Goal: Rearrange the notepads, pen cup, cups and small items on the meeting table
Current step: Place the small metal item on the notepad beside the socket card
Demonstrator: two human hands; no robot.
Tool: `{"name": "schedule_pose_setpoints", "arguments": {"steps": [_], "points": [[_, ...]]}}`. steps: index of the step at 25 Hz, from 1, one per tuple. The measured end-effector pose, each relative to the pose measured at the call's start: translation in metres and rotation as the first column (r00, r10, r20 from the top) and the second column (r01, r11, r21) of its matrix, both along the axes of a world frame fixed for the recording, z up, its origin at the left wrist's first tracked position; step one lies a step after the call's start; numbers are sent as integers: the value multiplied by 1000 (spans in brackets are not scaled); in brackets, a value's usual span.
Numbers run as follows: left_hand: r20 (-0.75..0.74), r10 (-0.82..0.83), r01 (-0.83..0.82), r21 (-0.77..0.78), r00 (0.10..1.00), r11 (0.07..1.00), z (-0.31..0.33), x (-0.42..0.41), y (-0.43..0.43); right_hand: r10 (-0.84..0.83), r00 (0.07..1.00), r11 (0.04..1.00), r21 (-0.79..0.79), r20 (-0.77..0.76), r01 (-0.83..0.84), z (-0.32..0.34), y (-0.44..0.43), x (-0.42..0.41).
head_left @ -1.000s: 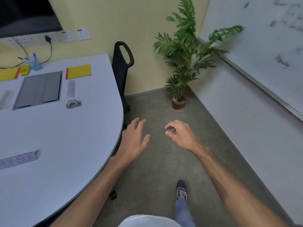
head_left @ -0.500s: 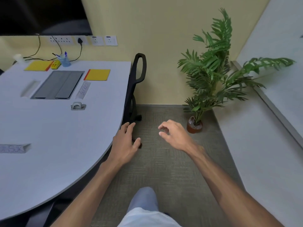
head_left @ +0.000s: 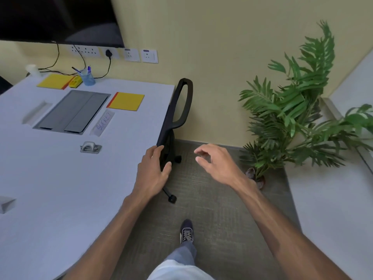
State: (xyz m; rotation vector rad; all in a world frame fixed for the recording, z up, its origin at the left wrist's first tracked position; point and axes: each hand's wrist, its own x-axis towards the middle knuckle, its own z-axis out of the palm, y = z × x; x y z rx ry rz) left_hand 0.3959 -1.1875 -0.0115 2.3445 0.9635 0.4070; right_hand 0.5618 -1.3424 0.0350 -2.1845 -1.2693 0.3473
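Sitting at the far left edge of the white meeting table (head_left: 60,188), a pale cup (head_left: 32,70) is hugging the wall, and beside it a yellow notepad (head_left: 55,81) is lying flat with a small yellow item (head_left: 75,81) touching its right side. Next along, the blue pen cup (head_left: 88,77) is standing upright with pens poking out, cables trailing behind it. Nearer the middle, a grey cable hatch (head_left: 73,112) is filling the tabletop, a hole punch (head_left: 90,147) is resting in front of it, and a 2nd yellow notepad (head_left: 126,101) is lying near the right edge. Now the left hand (head_left: 154,172) is curling around the edge of the black chair (head_left: 177,110), which is tucked tight against the table. The right hand (head_left: 218,164) is hovering over the carpet, empty, fingers loosely spread. Farther right, a potted plant (head_left: 292,110) is crowding the corner.
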Motion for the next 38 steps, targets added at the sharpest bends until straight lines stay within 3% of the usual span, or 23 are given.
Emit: {"name": "schedule_pose_setpoints", "arguments": {"steps": [9,18,23,28,38], "points": [[118,137,-134,-38,983,990,29,118,130,134,991,991,7,15,-134,28,162,140],[141,369,-357,-105,919,928,21,178,220,360,931,933,36,-66,-358,4,324,231],[150,525,-510,-127,838,851,7,240,274,564,822,826,38,-78,-562,-21,423,301],[92,708,-692,-153,700,705,12,306,319,709,692,700,17,-136,-714,-37,510,365],[-47,828,-823,-156,559,546,8,344,373,785,577,588,-25,-225,-809,-66,625,402]]}}
